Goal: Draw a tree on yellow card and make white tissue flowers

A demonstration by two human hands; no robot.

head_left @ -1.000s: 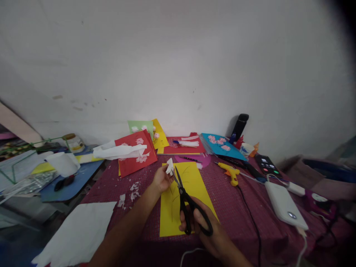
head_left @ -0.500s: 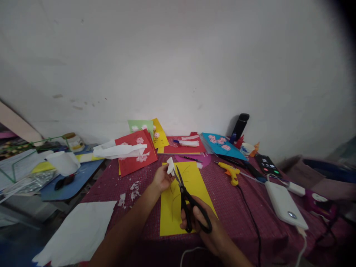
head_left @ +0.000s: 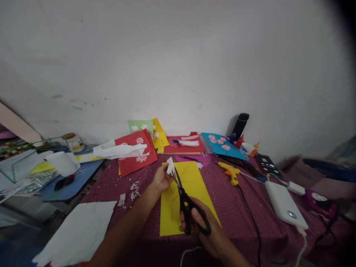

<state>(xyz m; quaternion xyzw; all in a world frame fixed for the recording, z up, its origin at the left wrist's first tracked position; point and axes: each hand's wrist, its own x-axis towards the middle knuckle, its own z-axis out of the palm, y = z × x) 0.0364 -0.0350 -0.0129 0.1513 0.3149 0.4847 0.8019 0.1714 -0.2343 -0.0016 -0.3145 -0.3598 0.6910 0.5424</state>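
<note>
Between the fingers of my left hand (head_left: 162, 178) a small folded piece of white tissue paper (head_left: 170, 165) is pinched, its tip pointing up. My right hand (head_left: 204, 226) grips the handles of a pair of black scissors (head_left: 181, 193). The blades are slightly apart and point at the lower right side of the tissue; whether they touch it is hard to tell. Beneath both hands lies a yellow sheet (head_left: 169, 218) with thin drawn branch lines. White paper scraps (head_left: 135, 191) are scattered left of my left hand.
A yellow glue gun (head_left: 231, 172) with its cord lies at right, near a white power bank (head_left: 286, 205) and a phone (head_left: 267, 165). Cards with paper blossoms, including a red card (head_left: 130, 163) and a blue card (head_left: 222, 142), lie toward the wall. A white sheet (head_left: 80, 230) hangs at front left.
The scissors have shifted slightly left, and their blades have come closer to the tissue in my left hand. My left hand has hardly moved.
</note>
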